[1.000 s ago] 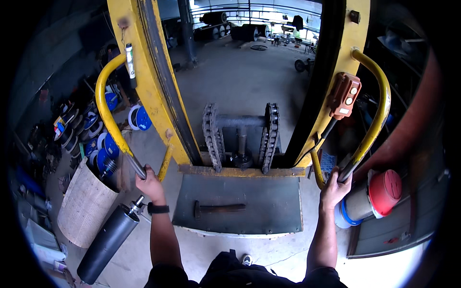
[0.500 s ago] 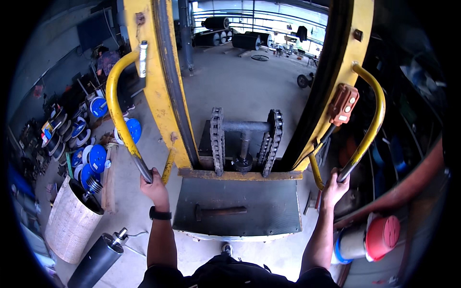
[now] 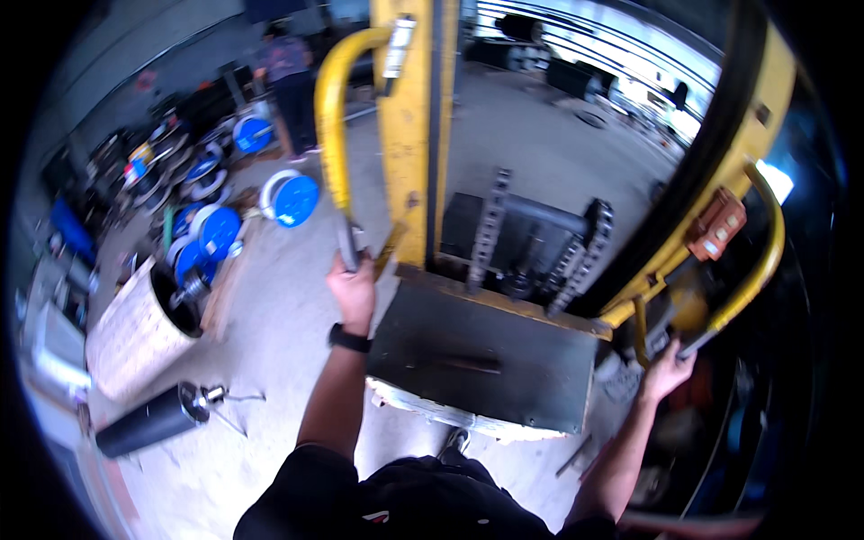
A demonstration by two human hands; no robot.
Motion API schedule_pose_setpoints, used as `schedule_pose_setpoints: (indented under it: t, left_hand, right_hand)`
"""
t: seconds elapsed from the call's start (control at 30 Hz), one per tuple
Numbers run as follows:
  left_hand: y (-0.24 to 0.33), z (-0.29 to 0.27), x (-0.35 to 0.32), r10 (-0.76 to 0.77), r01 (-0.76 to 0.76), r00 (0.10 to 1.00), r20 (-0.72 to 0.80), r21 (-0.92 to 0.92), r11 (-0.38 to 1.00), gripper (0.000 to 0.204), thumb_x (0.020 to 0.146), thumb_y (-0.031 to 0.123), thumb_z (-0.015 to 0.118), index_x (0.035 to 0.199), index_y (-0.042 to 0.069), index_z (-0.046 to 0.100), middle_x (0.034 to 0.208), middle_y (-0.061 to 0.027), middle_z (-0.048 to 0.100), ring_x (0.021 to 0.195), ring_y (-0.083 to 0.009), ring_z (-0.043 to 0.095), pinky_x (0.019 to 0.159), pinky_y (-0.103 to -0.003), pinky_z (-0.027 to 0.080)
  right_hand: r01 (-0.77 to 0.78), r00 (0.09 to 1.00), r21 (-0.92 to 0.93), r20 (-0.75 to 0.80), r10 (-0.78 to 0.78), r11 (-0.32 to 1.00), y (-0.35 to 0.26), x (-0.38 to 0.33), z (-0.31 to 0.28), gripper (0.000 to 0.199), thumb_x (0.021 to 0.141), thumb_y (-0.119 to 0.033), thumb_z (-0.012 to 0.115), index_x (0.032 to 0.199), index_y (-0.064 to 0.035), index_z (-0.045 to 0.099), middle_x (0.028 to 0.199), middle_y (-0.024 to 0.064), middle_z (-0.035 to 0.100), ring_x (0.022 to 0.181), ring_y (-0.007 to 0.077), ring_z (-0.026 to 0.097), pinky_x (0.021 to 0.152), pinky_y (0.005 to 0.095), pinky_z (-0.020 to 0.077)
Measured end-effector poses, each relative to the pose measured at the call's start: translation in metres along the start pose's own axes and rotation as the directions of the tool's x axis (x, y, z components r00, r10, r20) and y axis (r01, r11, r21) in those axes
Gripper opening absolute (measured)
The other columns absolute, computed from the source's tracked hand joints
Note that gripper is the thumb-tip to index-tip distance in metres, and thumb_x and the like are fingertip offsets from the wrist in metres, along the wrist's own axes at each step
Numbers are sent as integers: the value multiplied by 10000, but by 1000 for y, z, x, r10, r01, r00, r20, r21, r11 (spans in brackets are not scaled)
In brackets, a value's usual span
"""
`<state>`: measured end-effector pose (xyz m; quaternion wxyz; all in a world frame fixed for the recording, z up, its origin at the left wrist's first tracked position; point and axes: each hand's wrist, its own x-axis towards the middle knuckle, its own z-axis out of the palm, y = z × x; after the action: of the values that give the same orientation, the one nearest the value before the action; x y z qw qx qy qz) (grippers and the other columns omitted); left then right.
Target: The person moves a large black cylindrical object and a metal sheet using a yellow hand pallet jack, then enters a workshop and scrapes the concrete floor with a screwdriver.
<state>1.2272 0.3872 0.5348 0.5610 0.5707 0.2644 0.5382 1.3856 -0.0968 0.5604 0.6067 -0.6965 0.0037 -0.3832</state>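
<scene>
My left hand is wrapped round the bare lower end of a curved yellow handle; a dark band sits on that wrist. On the other side, my right hand grips the lower end of the matching right handle. Both handles belong to a yellow upright lift truck. Between my arms lies its dark flat cover, with a hammer resting on top, blurred. Behind the cover stand two roller chains joined by a crossbar. A reddish-brown push-button control box hangs at the right post.
To the left lie a large pale tube, a black roller and several blue-faced reels. Another person stands farther back on the left. Dark rollers lie at the far end. Dim shelving lines the right.
The lift truck and both my hands have shifted right in view and appear tilted clockwise. My grip on both handles stays. The red bucket at the right has gone out of view.
</scene>
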Motion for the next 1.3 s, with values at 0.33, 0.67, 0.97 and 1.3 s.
schedule_pose_setpoints:
  t: [0.33, 0.67, 0.97, 1.3]
  left_hand:
    - [-56, 121, -32, 148, -147, 989, 0, 157, 977, 100, 797, 88, 643, 770, 9, 589, 629, -139, 593, 576, -175, 609, 584, -329, 494]
    - [-65, 247, -12, 88, -86, 996, -5, 174, 981, 231, 819, 138, 689, 771, -13, 521, 693, -217, 588, 655, -383, 617, 620, -412, 487]
    - [-100, 321, -9, 186, -164, 981, -55, 275, 947, 245, 815, 150, 698, 772, -13, 519, 709, -242, 574, 691, -424, 586, 652, -440, 479]
    - [-133, 395, 23, 315, -216, 915, -251, 355, 910, 298, 798, 175, 720, 724, 3, 489, 560, -189, 487, 512, -345, 517, 532, -389, 445]
  right_hand:
    - [14, 985, -105, 175, 5, 994, 152, 134, -3, 362, 953, -210, 627, 1175, 73, 591, 989, 93, 645, 832, 149, 550, 768, 309, 464]
    - [0, 942, -31, 335, 11, 1000, 209, 277, 112, 475, 948, -240, 628, 1295, 71, 532, 1176, 146, 628, 1000, 210, 563, 919, 307, 424]
    - [30, 953, -160, 303, 20, 987, 259, 340, 179, 440, 956, -216, 602, 1281, 73, 533, 1169, 158, 632, 1005, 239, 585, 944, 338, 424]
    - [-31, 922, -71, 384, 55, 997, 280, 394, 262, 311, 948, -206, 609, 1152, 28, 608, 941, 85, 645, 834, 186, 602, 773, 315, 467]
